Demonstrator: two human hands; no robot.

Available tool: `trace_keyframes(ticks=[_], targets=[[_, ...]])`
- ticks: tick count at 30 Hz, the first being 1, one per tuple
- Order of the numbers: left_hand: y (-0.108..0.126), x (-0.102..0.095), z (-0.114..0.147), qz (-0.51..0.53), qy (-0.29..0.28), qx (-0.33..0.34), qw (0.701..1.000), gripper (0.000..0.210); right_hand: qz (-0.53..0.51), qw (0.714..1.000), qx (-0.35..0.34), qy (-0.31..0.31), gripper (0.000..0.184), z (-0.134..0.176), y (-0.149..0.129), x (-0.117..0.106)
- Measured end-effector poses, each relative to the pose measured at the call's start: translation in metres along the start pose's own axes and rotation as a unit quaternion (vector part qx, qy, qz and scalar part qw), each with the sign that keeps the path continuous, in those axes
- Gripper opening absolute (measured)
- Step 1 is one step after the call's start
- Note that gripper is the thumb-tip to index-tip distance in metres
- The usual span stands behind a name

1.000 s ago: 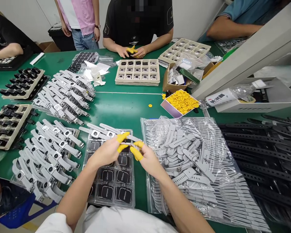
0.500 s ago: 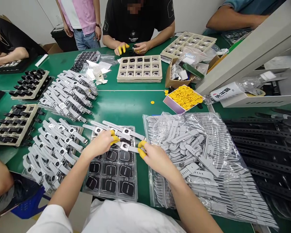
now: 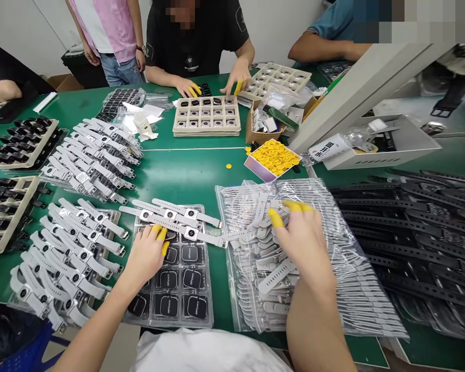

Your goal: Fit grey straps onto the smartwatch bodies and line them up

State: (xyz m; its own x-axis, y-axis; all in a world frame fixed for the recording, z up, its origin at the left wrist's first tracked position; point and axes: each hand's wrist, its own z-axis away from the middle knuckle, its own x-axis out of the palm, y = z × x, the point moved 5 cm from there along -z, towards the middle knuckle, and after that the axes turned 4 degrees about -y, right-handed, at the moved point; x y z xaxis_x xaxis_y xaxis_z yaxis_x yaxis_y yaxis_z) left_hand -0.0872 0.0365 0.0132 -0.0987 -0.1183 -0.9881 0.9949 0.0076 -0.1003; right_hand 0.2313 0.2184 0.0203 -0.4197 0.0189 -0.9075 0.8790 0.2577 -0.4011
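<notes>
My left hand point(image 3: 149, 254) rests on a clear plastic tray point(image 3: 211, 310) of black square watch bodies point(image 3: 194, 279). Its yellow-covered fingers are closed around a dark watch body, mostly hidden by them. My right hand point(image 3: 304, 235) is over a heap of grey watch straps point(image 3: 277, 275), thumb and fingers apart, tips at the straps. Across the tray's far end lie grey watches point(image 3: 191, 233) with straps fitted, backs facing up. The nearest one's strap end reaches the clear bag point(image 3: 232, 310) under the heap.
Rows of grey watches point(image 3: 75, 277) lie on my left, another stack point(image 3: 96, 155) beyond. A box of yellow finger cots point(image 3: 275, 159) stands ahead, near a slanting grey post point(image 3: 356, 88). Black straps point(image 3: 411, 227) cover the right. A co-worker's hand point(image 3: 236, 77) works over a beige tray point(image 3: 207, 133).
Both hands have let go of the grey watch, which now lies over the tray's far end. My left hand moved down-left onto the tray; my right moved right to the straps.
</notes>
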Motion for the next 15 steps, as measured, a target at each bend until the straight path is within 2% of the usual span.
trace_keyframes(ticks=[2,4,6,8,12,15], targets=[[0.002,0.001,-0.001,-0.017,-0.01,0.004,1.0,0.031,0.045,0.997,0.055,-0.015,0.054,-0.007,0.024,0.008],[0.003,0.002,-0.005,-0.028,-0.017,0.001,0.999,0.03,0.068,0.99,0.107,-0.055,0.058,-0.012,0.041,0.021],[0.004,0.004,-0.01,-0.032,-0.022,-0.01,0.999,0.026,0.07,0.983,0.142,-0.088,0.062,-0.015,0.052,0.032],[0.005,0.006,-0.012,-0.023,-0.017,-0.021,0.999,0.021,0.059,0.98,0.163,-0.096,0.066,-0.017,0.059,0.038],[0.002,-0.002,-0.012,0.02,0.0,-0.027,0.999,0.018,0.025,0.98,0.189,-0.052,0.063,-0.022,0.073,0.038],[-0.01,-0.02,-0.012,0.083,-0.018,-0.077,0.993,0.016,-0.027,0.986,0.162,0.037,0.038,-0.027,0.071,0.029]])
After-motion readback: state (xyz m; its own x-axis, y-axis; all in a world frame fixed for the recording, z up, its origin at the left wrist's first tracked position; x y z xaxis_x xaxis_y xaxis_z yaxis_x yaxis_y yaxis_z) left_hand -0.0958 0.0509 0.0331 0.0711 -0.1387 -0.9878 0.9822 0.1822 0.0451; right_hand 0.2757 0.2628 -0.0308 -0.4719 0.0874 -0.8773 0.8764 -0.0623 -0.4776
